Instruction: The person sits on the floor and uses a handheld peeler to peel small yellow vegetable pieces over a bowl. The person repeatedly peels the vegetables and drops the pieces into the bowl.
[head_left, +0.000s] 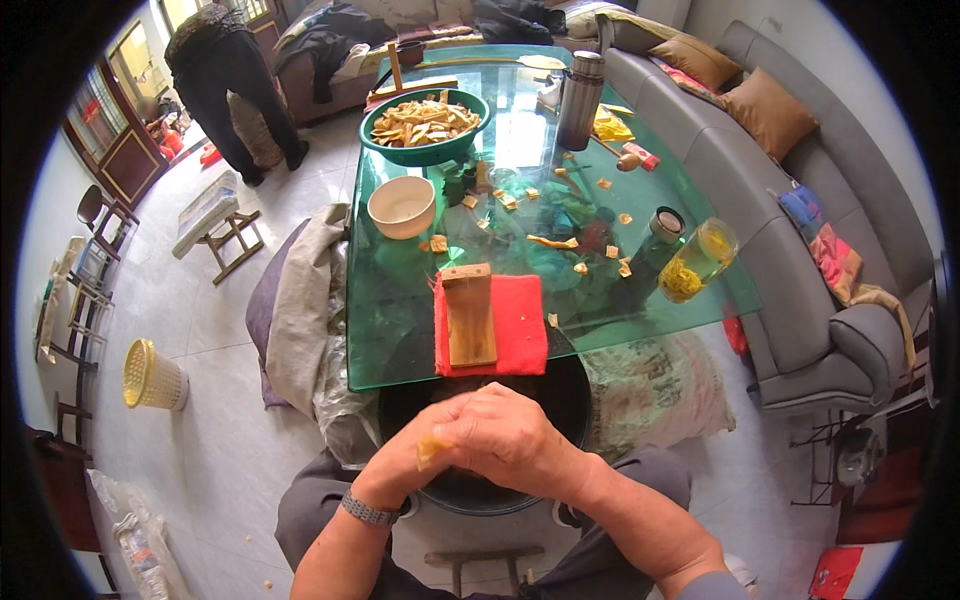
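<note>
My left hand (429, 422), with a metal watch band (369, 510) at its wrist, meets my right hand (508, 437) above a dark round tub (566, 409). A pale yellow piece (430, 450), blurred, pokes out at the fingertips of my right hand. My right hand overlaps the left, so the left fingers are largely hidden. Just beyond them, a wooden block (471, 322) rests on a folded red cloth (521, 322) at the near edge of the glass table (637, 330). What lies inside the tub is mostly covered by my hands.
On the table stand a green basin (425, 154) of dried-looking pale strips, a white bowl (402, 208), a steel thermos (582, 101) and a glass jar (697, 261). Several scraps lie scattered. Sacks (660, 390) flank the tub. A person (232, 82) bends over at far left.
</note>
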